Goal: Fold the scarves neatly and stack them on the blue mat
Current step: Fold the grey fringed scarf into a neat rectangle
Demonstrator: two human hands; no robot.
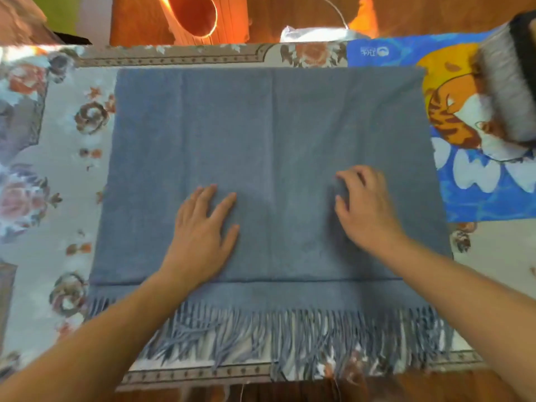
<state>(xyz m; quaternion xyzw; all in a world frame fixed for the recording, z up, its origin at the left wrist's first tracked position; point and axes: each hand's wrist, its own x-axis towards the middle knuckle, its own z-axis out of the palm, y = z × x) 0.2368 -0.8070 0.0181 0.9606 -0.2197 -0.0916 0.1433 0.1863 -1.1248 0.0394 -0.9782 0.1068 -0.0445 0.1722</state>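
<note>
Pressing flat on the cloth, the person's left hand (203,224) lies palm down with its fingers straight and slightly spread, holding nothing. The right hand (364,207) sits close beside it on the same cloth, but arched up, with thumb and fingers bent in to pinch a small fold of the fabric at its tips. Both bare forearms reach in from the near edge. Under the hands spreads the grey-blue woollen scarf with a tasselled fringe (269,134), laid out wide and smooth across the middle of the table, folded over so that one edge lies a little short of the near end; its fringe (290,335) trails toward the person and just reaches the border of the table covering. A faint crease runs down the scarf's centre between the two hands. Beneath it lies the pale tablecloth printed with faded flowers (55,175). To the right, partly tucked under the scarf's side, is the bright blue mat with a cartoon tiger picture (475,192). On its far right corner rests a folded grey scarf with a black edge (510,91), partly cut off by the view.
</note>
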